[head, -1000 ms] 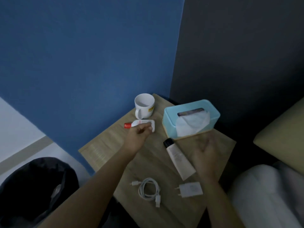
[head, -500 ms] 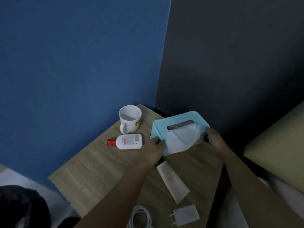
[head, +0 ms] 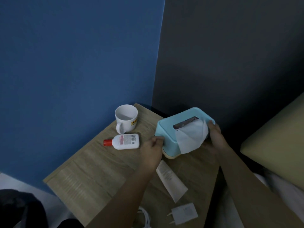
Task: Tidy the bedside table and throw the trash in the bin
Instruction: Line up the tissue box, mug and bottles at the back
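Both my hands are on the tissue box (head: 171,137): left hand (head: 152,151) with fingers curled against its near-left end, right hand (head: 213,137) wrapped round the far-right end, fingers pressed to the wall. The box looks tilted, near edge off or barely on the worktop (head: 92,171); I cannot tell which. I hold it at both ends because it is wide and light, so I can swing it square, probably toward the back corner by the wall. 1 tissue (head: 189,139) hangs loose from the slot and drapes over the front, near my right thumb, so it could snag. Left of the box lies a small bottle (head: 126,141) on its side, red cap pointing left, touching the mug (head: 125,118) handle or just beside it. Under my left wrist lies a white tube (head: 171,180), and nearer me a charger plug (head: 184,213) and part of a white cable (head: 145,216). A dark bin bag (head: 19,209) sits low left, off the worktop. I see no obvious trash here.
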